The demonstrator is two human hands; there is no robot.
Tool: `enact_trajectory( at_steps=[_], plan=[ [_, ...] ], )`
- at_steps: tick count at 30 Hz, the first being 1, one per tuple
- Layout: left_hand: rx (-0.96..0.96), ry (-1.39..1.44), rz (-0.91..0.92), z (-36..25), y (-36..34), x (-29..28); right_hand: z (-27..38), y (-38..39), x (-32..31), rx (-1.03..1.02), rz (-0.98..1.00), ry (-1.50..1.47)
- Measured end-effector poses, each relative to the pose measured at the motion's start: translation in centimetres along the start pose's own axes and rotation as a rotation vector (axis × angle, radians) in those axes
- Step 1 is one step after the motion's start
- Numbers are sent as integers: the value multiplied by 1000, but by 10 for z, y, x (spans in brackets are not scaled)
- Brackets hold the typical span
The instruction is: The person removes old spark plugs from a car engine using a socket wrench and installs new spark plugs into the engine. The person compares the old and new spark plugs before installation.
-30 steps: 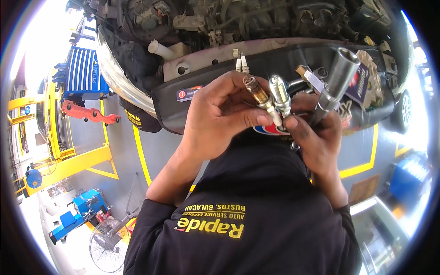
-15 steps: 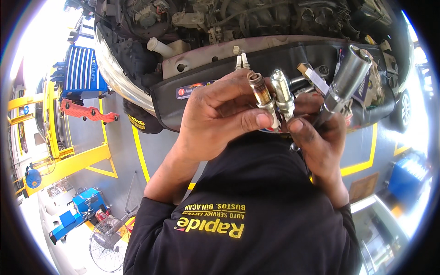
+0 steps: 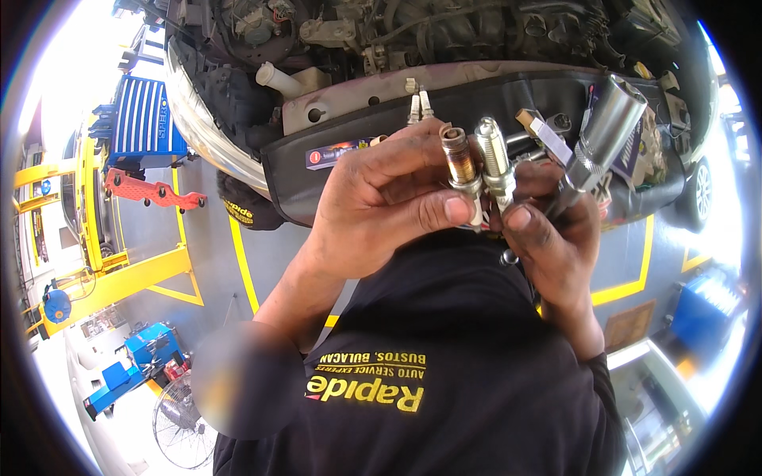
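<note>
A spark plug point(image 3: 462, 166) with a brown, stained threaded end is pinched between the thumb and fingers of my left hand point(image 3: 373, 202). Right beside it stands a clean, silvery spark plug point(image 3: 495, 159), its lower end held by my right hand point(image 3: 559, 250). That same hand also grips a ratchet with a long chrome socket point(image 3: 609, 119), which points up and to the right; most of its handle is hidden. Both plugs are held upright, threaded ends up. Two more spark plugs point(image 3: 420, 105) lie just beyond my left fingers.
Ahead is an open engine bay point(image 3: 444, 32), with a black cover point(image 3: 287, 184) draped over the car's front. On it lie a small box point(image 3: 332, 155) and a white-and-tan piece point(image 3: 544, 135). Left are a blue tool cabinet point(image 3: 143, 119), a red creeper point(image 3: 151, 190) and a fan point(image 3: 181, 424).
Both spark plugs have shifted slightly to the right, and the clean one is turned a little. My grips look the same. A blurred round patch now covers part of my left sleeve.
</note>
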State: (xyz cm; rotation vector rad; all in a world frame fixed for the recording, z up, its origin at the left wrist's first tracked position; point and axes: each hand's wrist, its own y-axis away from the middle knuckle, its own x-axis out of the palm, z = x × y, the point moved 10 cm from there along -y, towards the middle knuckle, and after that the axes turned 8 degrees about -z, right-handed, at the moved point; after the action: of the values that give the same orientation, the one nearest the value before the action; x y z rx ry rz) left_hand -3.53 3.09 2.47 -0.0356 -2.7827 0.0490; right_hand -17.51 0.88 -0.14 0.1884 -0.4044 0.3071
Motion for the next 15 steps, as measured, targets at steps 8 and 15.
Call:
enact_trajectory(
  at_steps=[8, 15],
  plan=[
    [-10, 3, -12, -3, 0, 2, -4, 0, -4, 20, -37, 8],
    [-17, -14, -11, -3, -2, 2, -4, -2, -4, 37, -30, 0]
  ],
)
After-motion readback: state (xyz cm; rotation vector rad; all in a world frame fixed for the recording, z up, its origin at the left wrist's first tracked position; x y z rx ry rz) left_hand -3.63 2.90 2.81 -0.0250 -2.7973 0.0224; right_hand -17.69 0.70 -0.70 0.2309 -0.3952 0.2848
